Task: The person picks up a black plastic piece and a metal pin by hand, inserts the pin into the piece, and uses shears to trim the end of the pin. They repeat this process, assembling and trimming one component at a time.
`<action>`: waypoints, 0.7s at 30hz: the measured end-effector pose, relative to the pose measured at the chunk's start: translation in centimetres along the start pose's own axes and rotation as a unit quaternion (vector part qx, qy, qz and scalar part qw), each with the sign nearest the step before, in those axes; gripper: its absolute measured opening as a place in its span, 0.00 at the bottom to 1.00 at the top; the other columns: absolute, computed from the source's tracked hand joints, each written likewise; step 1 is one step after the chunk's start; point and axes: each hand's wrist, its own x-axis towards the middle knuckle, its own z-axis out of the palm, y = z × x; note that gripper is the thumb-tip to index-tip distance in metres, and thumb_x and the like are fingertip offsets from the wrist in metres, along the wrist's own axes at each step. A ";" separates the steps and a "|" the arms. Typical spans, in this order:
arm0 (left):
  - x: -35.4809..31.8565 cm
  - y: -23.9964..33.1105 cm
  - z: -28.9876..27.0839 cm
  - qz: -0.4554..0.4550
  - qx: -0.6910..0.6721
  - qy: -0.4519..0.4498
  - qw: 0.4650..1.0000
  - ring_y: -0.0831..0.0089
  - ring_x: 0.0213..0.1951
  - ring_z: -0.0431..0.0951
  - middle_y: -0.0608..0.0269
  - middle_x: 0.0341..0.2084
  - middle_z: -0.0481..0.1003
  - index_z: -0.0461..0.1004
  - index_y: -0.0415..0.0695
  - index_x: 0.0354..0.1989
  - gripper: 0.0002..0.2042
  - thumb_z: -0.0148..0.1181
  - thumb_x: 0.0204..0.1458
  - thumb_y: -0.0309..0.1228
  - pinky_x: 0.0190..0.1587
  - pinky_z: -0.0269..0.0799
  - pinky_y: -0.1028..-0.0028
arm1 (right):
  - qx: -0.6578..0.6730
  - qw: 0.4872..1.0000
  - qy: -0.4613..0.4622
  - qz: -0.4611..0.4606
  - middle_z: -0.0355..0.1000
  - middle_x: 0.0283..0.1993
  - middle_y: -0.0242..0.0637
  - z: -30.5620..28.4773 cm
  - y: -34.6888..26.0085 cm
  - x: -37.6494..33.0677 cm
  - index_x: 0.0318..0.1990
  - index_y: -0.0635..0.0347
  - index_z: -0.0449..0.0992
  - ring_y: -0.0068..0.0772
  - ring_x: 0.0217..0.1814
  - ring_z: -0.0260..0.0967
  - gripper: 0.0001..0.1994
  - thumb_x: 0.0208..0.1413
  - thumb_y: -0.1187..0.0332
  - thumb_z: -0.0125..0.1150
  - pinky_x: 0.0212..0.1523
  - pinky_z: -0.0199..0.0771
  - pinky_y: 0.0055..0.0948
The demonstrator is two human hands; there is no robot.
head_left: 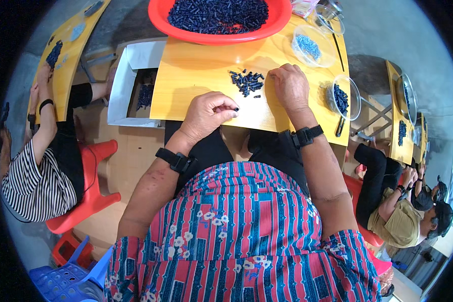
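Note:
Near the table's front edge, my left hand (206,115) pinches a small black cylindrical piece (236,109) between thumb and fingertips; its dark end sticks out. My right hand (291,86) is closed just right of a loose pile of small black tube-like pieces (245,83). Its fingertips are pressed together, and anything in them is too small or hidden to make out. The two hands are apart, with the pile lying between and slightly beyond them on the yellow table (186,70).
A red basin (219,39) full of black pieces stands at the back. To the right are clear bowls, one with light-blue bits (308,46), another with black pieces (341,98), and a dark slim tool (340,127). A white box (117,95) stands left. People sit at both sides.

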 end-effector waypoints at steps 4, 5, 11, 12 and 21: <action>-0.1 -0.2 0.0 0.004 -0.009 0.002 1.000 0.81 0.26 0.75 0.66 0.27 0.78 0.81 0.41 0.32 0.06 0.69 0.45 0.22 0.32 0.73 0.80 | 0.011 1.000 0.006 -0.024 0.74 0.29 0.41 -0.3 -0.2 -0.1 0.20 0.55 0.79 0.43 0.40 0.71 0.04 0.41 0.69 0.59 0.46 0.71 0.36; 0.0 -0.2 0.0 0.004 -0.009 0.001 1.000 0.81 0.26 0.75 0.66 0.27 0.78 0.81 0.41 0.32 0.06 0.69 0.45 0.22 0.32 0.73 0.80 | 0.019 1.000 0.013 -0.020 0.74 0.29 0.40 -0.1 -0.1 -0.1 0.20 0.55 0.79 0.43 0.40 0.71 0.05 0.42 0.69 0.59 0.46 0.71 0.36; -0.1 -0.6 0.1 0.001 -0.011 0.009 1.000 0.81 0.26 0.76 0.65 0.27 0.79 0.81 0.41 0.32 0.06 0.69 0.45 0.23 0.32 0.73 0.79 | 0.015 0.999 0.010 -0.031 0.75 0.33 0.37 0.6 0.6 -0.4 0.30 0.55 0.80 0.44 0.40 0.70 0.04 0.47 0.73 0.60 0.44 0.71 0.41; 0.0 -0.8 0.1 0.005 -0.014 0.010 1.000 0.80 0.26 0.76 0.65 0.27 0.79 0.81 0.41 0.32 0.06 0.69 0.45 0.24 0.32 0.73 0.79 | 0.019 0.999 0.021 -0.044 0.74 0.33 0.38 0.6 0.7 -0.5 0.30 0.56 0.79 0.44 0.40 0.70 0.03 0.47 0.73 0.60 0.43 0.71 0.42; 0.0 -0.6 -0.1 0.004 0.002 0.021 1.000 0.77 0.26 0.77 0.63 0.24 0.79 0.81 0.41 0.31 0.07 0.70 0.44 0.27 0.32 0.74 0.77 | 0.381 0.922 0.063 0.009 0.78 0.32 0.35 -0.5 -2.6 -4.1 0.32 0.63 0.78 0.25 0.33 0.74 0.05 0.49 0.82 0.62 0.40 0.74 0.22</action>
